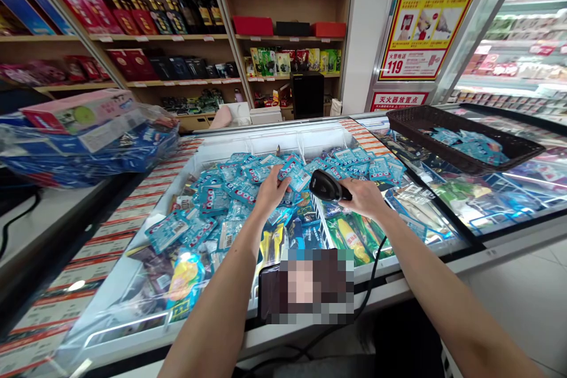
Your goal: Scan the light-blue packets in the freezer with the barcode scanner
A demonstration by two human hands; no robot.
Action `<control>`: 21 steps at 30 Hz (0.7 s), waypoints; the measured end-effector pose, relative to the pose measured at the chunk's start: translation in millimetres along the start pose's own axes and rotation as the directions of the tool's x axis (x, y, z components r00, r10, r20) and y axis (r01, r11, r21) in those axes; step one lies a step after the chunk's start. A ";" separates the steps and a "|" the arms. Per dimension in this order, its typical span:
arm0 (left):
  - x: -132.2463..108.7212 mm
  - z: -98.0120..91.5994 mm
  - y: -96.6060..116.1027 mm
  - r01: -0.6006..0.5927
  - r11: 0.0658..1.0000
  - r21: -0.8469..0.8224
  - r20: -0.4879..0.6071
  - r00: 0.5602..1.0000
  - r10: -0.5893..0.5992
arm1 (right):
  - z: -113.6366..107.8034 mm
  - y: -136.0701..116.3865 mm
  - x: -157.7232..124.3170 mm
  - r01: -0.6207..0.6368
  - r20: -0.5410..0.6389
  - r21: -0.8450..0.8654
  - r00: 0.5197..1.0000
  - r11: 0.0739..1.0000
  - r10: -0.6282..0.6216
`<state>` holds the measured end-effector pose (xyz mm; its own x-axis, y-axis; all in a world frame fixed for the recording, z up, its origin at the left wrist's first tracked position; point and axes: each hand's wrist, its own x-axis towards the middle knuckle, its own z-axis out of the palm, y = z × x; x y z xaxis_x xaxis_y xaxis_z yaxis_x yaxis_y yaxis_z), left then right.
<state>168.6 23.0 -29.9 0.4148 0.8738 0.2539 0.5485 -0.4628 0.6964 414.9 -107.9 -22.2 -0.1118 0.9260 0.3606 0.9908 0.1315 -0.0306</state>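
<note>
In my left hand [273,190] is a small blue packet [296,173], its white barcode side turned up and to the right. My right hand [364,196] grips a black barcode scanner [328,185], whose head points left at the packet from a short distance. A black cable [376,260] hangs from the scanner. Under both hands, many matching blue packets [215,196] lie in a loose heap on the glass top of a chest freezer [110,301]. Wrapped ice creams [352,236] show through the glass below.
A brown woven basket [509,136] with more blue packets stands at the right. Plastic-wrapped boxes [88,130] lie at the left. A dark device [270,292], partly blurred out, sits at the freezer's near edge. Shelves [177,38] of bottles and boxes line the back.
</note>
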 end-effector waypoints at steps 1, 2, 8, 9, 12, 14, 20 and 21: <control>0.0 -0.2 0.0 0.000 1.000 0.003 0.000 1.000 0.000 | 0.0 0.1 -0.1 0.001 -0.003 -0.001 1.000 1.000 -0.001; 0.0 -0.3 0.0 0.002 1.000 0.004 0.001 1.000 -0.002 | 0.0 0.1 -0.2 0.004 -0.005 -0.002 1.000 1.000 -0.004; -1.0 -0.8 0.6 0.008 1.000 0.006 0.001 1.000 -0.008 | -0.5 0.0 -0.6 0.020 -0.010 -0.004 1.000 1.000 -0.020; -1.2 -1.0 0.8 0.009 1.000 0.008 0.002 1.000 -0.009 | -0.7 0.0 -0.6 0.019 -0.011 -0.005 1.000 1.000 -0.019; -1.8 -1.0 1.2 0.005 1.000 0.019 0.009 1.000 -0.005 | -1.2 -0.1 -0.6 0.014 -0.016 -0.004 1.000 1.000 -0.014; -2.0 -0.1 1.9 -0.001 1.000 0.031 0.005 1.000 0.001 | -1.3 0.0 -0.5 0.006 -0.026 0.001 1.000 1.000 -0.006; -2.4 1.4 4.5 -0.091 0.939 0.332 -0.225 0.959 0.173 | -1.0 0.4 -0.3 -0.035 -0.057 0.005 0.998 0.999 0.036; -3.1 0.0 5.0 -0.092 0.920 0.381 -0.258 0.945 0.202 | -1.0 0.5 -0.3 -0.038 -0.055 0.005 0.998 0.999 0.038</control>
<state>170.1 18.0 -27.2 0.3155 0.7710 0.5532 0.7430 -0.5634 0.3614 415.5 -108.5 -21.4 -0.0694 0.9096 0.4096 0.9940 0.0980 -0.0493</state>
